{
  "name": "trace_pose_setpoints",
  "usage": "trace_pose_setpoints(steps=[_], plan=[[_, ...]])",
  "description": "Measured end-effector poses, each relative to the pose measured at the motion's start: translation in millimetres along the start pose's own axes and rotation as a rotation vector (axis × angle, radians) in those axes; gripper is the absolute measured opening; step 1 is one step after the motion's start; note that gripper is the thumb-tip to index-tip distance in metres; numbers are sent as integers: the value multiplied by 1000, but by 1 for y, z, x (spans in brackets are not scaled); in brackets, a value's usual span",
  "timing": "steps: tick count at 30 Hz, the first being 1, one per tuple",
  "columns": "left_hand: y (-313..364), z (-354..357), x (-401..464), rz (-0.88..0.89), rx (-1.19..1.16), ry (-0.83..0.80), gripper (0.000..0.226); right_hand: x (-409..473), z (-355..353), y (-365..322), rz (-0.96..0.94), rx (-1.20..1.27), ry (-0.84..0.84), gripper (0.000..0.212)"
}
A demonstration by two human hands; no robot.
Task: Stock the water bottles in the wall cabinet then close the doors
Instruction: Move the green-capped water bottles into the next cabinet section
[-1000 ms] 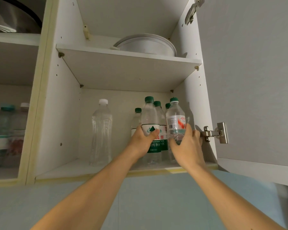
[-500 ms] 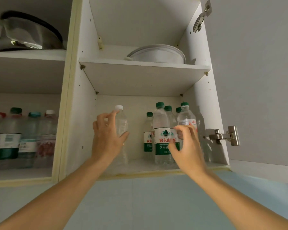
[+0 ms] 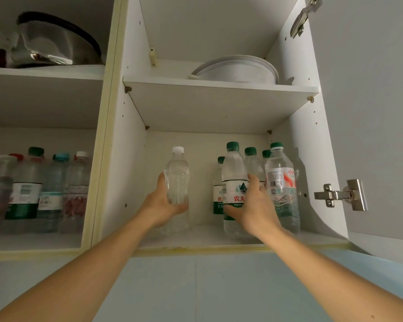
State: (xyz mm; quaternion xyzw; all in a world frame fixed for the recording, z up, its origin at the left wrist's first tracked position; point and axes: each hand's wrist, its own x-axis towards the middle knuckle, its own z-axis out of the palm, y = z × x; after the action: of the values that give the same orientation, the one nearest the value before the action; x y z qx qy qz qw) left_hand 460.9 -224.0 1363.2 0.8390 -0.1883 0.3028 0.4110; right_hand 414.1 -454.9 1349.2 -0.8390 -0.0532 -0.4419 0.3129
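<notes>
The white wall cabinet's lower shelf [image 3: 205, 238] holds several water bottles. My left hand [image 3: 162, 206] grips a clear, unlabelled bottle with a white cap [image 3: 177, 180] standing at the shelf's left. My right hand [image 3: 254, 209] grips a green-capped bottle with a green and white label [image 3: 233, 173] at the front of a cluster on the right. Beside it stands a green-capped bottle with a red and white label [image 3: 280, 182]. More green-capped bottles [image 3: 251, 159] stand behind, partly hidden.
The right cabinet door [image 3: 372, 112] is swung open, its hinge [image 3: 340, 195] sticking out. A white bowl [image 3: 236, 69] sits on the upper shelf. The left compartment holds several bottles [image 3: 33, 191] below and a steel pot [image 3: 54, 40] above. Blue tiled wall [image 3: 196, 287] runs beneath the cabinet.
My left hand left the green-labelled bottle, moved left and closed round the white-capped bottle. My right hand shifted from the red-labelled bottle to the green-labelled one. The view swung left.
</notes>
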Motion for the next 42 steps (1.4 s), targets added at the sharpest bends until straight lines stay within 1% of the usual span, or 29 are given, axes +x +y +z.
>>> trace_pose_setpoints(steps=[2, 6, 8, 11, 15, 18, 20, 24, 27, 28, 29, 30, 33, 34, 35, 37, 38, 39, 41, 42], plan=[[-5, -6, 7, -29, -2, -36, 97, 6, 1, -4, -19, 64, -87, 95], [-16, -13, 17, -110, 51, -39, 99, 25, 14, -18, -45, 146, -309, 73], [-21, -14, 20, -142, 76, -33, 98, 38, 25, -26, -60, 149, -415, 71], [-25, -13, 27, -181, 62, -22, 97, 59, 45, -38, -40, 115, -527, 68], [-27, -8, 38, -237, 61, -20, 101, 84, 71, -48, 4, 45, -614, 70], [-32, -7, 46, -266, 95, -34, 100, 101, 87, -51, 11, 22, -658, 73], [-34, -9, 51, -296, 117, -49, 97, 111, 95, -51, 18, 13, -691, 71], [-33, -14, 58, -421, 149, -103, 80, 125, 103, -49, 32, 42, -768, 60], [-34, -16, 63, -455, 206, -104, 56, 127, 109, -45, 30, 92, -758, 63], [-35, -15, 65, -445, 236, -96, 54, 126, 112, -43, 29, 112, -749, 64], [-35, -14, 67, -418, 292, -81, 58, 124, 115, -42, 25, 130, -742, 64], [-35, -12, 69, -375, 372, -55, 69, 124, 117, -41, 18, 137, -737, 63], [-34, -10, 69, -238, 610, 25, 121, 121, 118, -40, -5, 138, -734, 63], [-33, -9, 67, -190, 679, 33, 132, 120, 118, -39, -15, 138, -729, 64], [-32, -9, 66, -141, 761, 35, 137, 120, 117, -38, -29, 132, -721, 65], [-31, -9, 66, -55, 924, 23, 139, 117, 114, -36, -56, 109, -714, 72], [-30, -8, 66, -21, 995, 17, 139, 116, 112, -35, -79, 88, -709, 79], [-28, -8, 68, 10, 1056, 17, 139, 116, 112, -35, -113, 59, -700, 92], [-25, -7, 71, 63, 1189, 17, 142, 116, 110, -35, -183, -12, -674, 124], [-24, -6, 73, 82, 1253, 17, 144, 116, 111, -35, -215, -46, -656, 136]])
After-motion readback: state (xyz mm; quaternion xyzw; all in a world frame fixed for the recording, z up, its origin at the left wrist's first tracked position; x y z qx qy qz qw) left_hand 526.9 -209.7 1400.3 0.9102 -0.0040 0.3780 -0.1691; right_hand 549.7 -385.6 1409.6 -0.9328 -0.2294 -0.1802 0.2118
